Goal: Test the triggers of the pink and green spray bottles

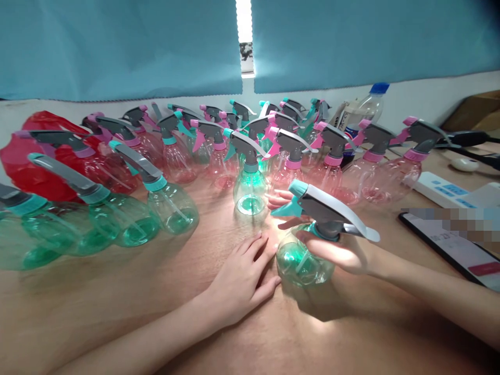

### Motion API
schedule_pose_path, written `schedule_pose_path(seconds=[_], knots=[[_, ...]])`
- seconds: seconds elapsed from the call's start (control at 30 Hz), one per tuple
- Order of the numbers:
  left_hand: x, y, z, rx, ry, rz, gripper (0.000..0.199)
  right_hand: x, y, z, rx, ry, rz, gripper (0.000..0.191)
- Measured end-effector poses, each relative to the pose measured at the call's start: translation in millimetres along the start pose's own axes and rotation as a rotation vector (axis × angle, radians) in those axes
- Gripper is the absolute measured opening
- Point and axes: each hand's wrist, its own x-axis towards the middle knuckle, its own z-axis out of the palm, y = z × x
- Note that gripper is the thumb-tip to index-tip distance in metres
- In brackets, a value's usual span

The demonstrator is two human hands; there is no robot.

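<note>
My right hand (336, 252) is around the neck of a green spray bottle (304, 263), its thumb in front and its other fingers reaching behind. The bottle has a grey and teal trigger head (328, 208) with the nozzle pointing left. Whether its base touches the table I cannot tell. My left hand (244, 278) lies flat on the table, fingers stretched out, just left of that bottle and holding nothing. Beyond my hands, another green spray bottle (250, 190) stands upright.
Several green spray bottles (172, 208) stand at the left; pink ones (222, 166) crowd the back with more green ones. A red plastic bag (42, 172) lies at far left. On the right are a phone (449, 245), a white power strip (445, 190) and a blue-capped bottle (369, 107).
</note>
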Motion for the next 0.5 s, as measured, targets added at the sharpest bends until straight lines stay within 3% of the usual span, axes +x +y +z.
schedule_pose_path(seconds=[0.17,0.37,0.5], knots=[[0.2,0.5,-1.1,-0.001,0.005,-0.005,0.047,0.0,-1.2,0.3,0.001,0.006,-0.05,0.064],[-0.4,0.4,-0.9,-0.01,0.009,0.003,0.045,-0.1,-4.5,-0.5,-0.063,0.005,0.013,0.062],[0.3,0.2,-1.3,-0.007,-0.006,0.012,0.044,2.9,-8.6,0.0,-0.092,0.025,-0.049,0.055]])
